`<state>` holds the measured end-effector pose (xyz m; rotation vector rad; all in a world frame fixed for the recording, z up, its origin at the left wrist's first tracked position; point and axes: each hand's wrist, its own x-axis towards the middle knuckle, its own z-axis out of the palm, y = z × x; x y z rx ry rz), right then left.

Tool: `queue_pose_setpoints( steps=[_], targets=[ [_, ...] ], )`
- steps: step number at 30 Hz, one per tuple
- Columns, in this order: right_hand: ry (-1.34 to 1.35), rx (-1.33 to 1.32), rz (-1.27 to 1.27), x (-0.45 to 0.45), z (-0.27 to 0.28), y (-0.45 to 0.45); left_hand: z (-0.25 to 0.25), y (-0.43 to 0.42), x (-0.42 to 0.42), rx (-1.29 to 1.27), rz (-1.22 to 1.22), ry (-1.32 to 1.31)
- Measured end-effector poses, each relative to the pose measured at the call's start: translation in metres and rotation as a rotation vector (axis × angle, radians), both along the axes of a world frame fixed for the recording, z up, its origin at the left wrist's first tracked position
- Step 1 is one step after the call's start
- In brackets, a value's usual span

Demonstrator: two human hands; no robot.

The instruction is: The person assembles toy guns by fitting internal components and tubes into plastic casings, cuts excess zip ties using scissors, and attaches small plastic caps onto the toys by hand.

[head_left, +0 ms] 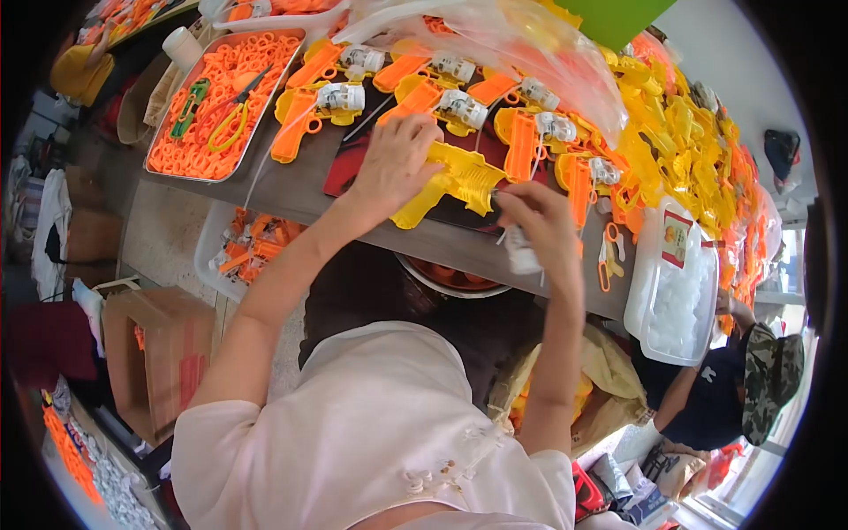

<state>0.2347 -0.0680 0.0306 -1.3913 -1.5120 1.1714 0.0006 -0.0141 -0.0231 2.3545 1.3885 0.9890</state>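
A yellow plastic shell (464, 179) with a ribbed end lies over the near edge of the table. My left hand (397, 159) rests on its upper left part, fingers curled round the shell. At its right end is my right hand (537, 216), fingers closed near a small dark tip; what they pinch is too small to name. A white cylindrical part (521, 251) shows under my right palm. Beyond my hands stand several part-built toys of orange and yellow plastic with white cylinders, such as one toy (295, 124) on the left.
A metal tray (152, 161) of orange rings holds pliers (228, 128). Yellow shells (680, 132) are heaped at right, beside a clear tub (678, 300) of white pieces. Orange scissors (605, 265) lie near the edge. A person (715, 389) is at the right; a cardboard box (172, 353) stands left.
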Motion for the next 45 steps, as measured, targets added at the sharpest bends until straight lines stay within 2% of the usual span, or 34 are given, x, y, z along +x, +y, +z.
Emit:
queue_pose_setpoints(
  steps=[2, 3, 6, 10, 17, 20, 23, 26, 30, 33, 36, 39, 42, 43, 45],
  targets=[
    [-0.11, -0.002, 0.024, -0.01, -0.036, 0.014, -0.003, -0.004, 0.004, -0.347, -0.046, -0.365],
    [-0.118, -0.007, 0.003, -0.017, -0.039, 0.014, -0.009, -0.007, 0.005, -0.336, -0.06, -0.498],
    [-0.082, 0.03, -0.05, -0.025, -0.053, 0.014, -0.023, -0.011, 0.011, -0.286, -0.058, -0.541],
    [-0.188, 0.215, -0.045, -0.019, -0.054, 0.009, -0.017, -0.005, 0.014, -0.297, -0.072, -0.474],
    [-0.179, 0.208, -0.058, -0.021, -0.05, 0.008, 0.001, -0.009, 0.018, -0.224, -0.134, -0.426],
    [-0.353, 0.337, 0.007, -0.018, -0.054, 0.014, 0.007, -0.011, 0.022, -0.212, -0.142, -0.414],
    [-0.137, 0.195, -0.056, -0.017, -0.035, 0.01, 0.009, -0.011, 0.023, -0.246, -0.139, -0.402],
    [-0.099, 0.202, 0.004, -0.015, -0.045, 0.011, 0.011, -0.011, 0.024, -0.228, -0.126, -0.372],
    [-0.166, 0.254, -0.018, -0.017, -0.048, 0.011, 0.012, -0.009, 0.025, -0.208, -0.139, -0.364],
    [-0.312, 0.29, -0.02, -0.022, -0.037, 0.009, 0.02, -0.016, 0.028, -0.254, -0.114, -0.319],
    [-0.352, 0.347, -0.038, -0.024, -0.042, 0.011, 0.03, -0.026, 0.036, -0.281, -0.061, -0.179],
    [-0.189, 0.188, 0.0, -0.013, -0.042, 0.014, 0.013, -0.018, 0.033, -0.192, -0.109, -0.329],
    [-0.14, -0.025, 0.047, -0.01, -0.041, 0.017, -0.013, -0.001, 0.014, -0.563, -0.279, -0.568],
    [-0.287, 0.025, 0.066, -0.014, -0.036, 0.019, -0.017, 0.001, 0.012, -0.595, -0.256, -0.592],
    [-0.397, -0.017, 0.048, -0.02, -0.029, 0.02, -0.018, 0.002, 0.013, -0.473, -0.221, -0.482]
  ],
)
